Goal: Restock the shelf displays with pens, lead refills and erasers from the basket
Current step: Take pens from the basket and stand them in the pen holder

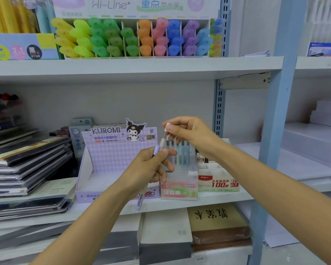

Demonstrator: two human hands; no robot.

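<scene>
Lilac plastic shows in my left hand (pixel 151 169): the fingers curl round a slim lilac pen (pixel 141 200), its top poking out above my forefinger and its barrel slanting down below my palm. My right hand (pixel 187 132) pinches a pale pink pen (pixel 163 139) by its top end between thumb and forefinger, so it hangs almost upright. It hangs over the clear plastic display box (pixel 180 188) labelled FRUIT SODA, where pastel pens (pixel 182 153) stand upright. Just left of that box sits a purple cardboard Kuromi box (pixel 111 157), and just right a white and red box of lead refills (pixel 218 183). All three stand on the grey shelf (pixel 208 199). A stack of dark notebooks (pixel 27 165) lies at far left, and coloured highlighters (pixel 134 39) fill the shelf above.
</scene>
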